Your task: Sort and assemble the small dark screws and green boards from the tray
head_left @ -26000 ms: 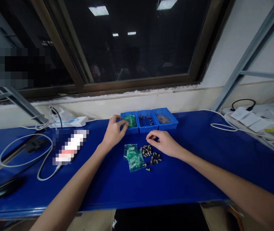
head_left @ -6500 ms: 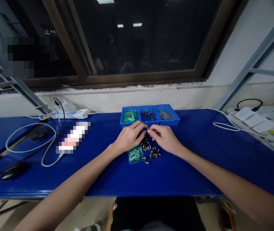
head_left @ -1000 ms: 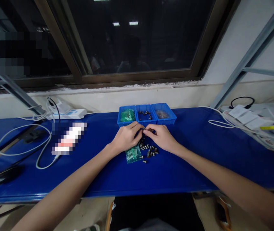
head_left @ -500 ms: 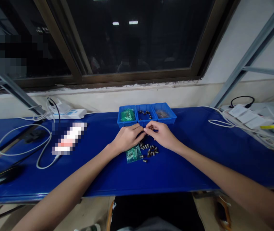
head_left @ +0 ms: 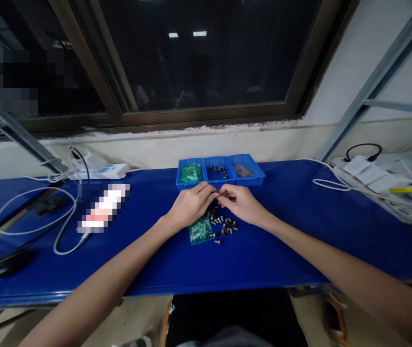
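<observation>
My left hand (head_left: 193,205) and my right hand (head_left: 239,200) meet at the fingertips, just in front of three joined blue bins. Both are closed in a pinch; whatever lies between the fingers is too small or hidden to make out. Below them, several short metal screws (head_left: 229,225) with dark ends lie loose on the blue tabletop (head_left: 264,260). A clear bag with green parts (head_left: 200,231) lies partly under my left hand. The left bin (head_left: 190,184) holds green bagged parts, the middle bin (head_left: 224,182) small dark screws, the right bin (head_left: 254,180) something brownish and transparent.
A blurred-out phone-like object (head_left: 104,207) with a white cable lies on the left, near a power strip (head_left: 114,171) and a black mouse (head_left: 5,267). White adapters (head_left: 365,173) and cables crowd the right side. Behind the table are a wall and a window (head_left: 206,62).
The fingertips of both hands have shifted slightly and remain together. The screws, bag and bins stay where they were.
</observation>
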`<state>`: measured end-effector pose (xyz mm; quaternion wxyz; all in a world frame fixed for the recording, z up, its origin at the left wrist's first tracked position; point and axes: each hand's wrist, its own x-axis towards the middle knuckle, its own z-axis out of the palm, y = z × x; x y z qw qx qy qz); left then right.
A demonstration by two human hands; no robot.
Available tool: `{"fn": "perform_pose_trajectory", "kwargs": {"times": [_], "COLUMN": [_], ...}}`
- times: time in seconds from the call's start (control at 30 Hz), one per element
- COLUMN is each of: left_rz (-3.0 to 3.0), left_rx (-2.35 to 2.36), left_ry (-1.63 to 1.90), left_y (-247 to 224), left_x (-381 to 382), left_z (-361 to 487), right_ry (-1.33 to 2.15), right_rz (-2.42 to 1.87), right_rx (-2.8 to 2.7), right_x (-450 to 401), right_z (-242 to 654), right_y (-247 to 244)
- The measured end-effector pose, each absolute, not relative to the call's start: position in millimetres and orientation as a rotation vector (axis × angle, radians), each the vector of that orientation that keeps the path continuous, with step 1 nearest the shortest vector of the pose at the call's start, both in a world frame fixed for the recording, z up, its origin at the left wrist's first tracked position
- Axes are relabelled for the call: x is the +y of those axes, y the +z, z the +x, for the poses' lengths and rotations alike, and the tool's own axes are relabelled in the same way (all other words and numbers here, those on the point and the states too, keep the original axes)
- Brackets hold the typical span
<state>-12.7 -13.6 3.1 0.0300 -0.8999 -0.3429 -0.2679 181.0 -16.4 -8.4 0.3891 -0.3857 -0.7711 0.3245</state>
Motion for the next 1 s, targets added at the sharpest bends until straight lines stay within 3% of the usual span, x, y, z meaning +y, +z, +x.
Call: {"fn": "perform_pose_trajectory", "kwargs": {"times": [0.47, 1.0], "left_rz": [-2.869, -2.917], "left_rx": [-1.112, -1.013], "left_ry": [-0.871, -0.956], "left_y": [5.0, 5.6], "left_x": [-12.0, -12.4], "left_z": [-12.8, -13.3], "right_ry": [0.575, 0.613], "right_rz": [-0.985, -0.999], "right_rx": [-2.076, -1.999], "right_x": [-24.0, -23.8], "right_z": [180.6, 181.7], "right_y": [-5.6, -0.3]}}
